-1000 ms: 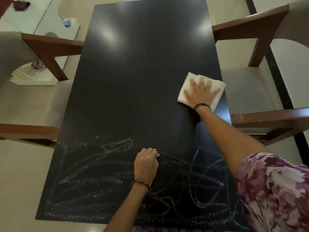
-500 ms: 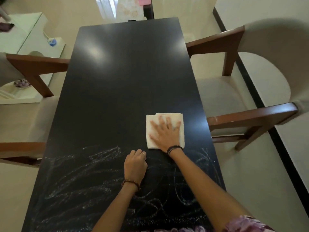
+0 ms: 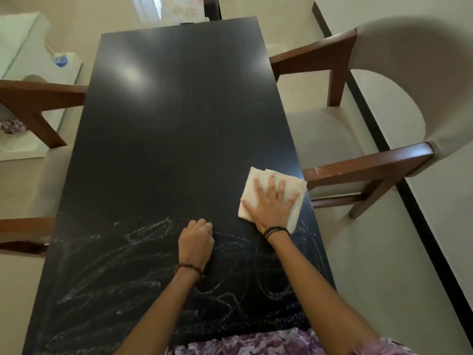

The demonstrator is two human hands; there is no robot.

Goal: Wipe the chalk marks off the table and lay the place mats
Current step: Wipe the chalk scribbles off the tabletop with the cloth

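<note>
A long black table runs away from me. White chalk marks cover its near part; the far part is dark and glossy. My right hand lies flat with spread fingers on a folded white cloth, pressing it to the table near the right edge, just above the chalked area. My left hand rests on the table as a loose fist among the chalk marks, holding nothing. No place mats are in view.
A chair with wooden arms and beige seat stands close at the table's right side. Another such chair stands at the left. White furniture is at the far left, a dark floor strip at the right.
My right hand slid the cloth from the right edge in toward the middle, then back out to the right edge. My left hand stayed in place on the chalk marks.
</note>
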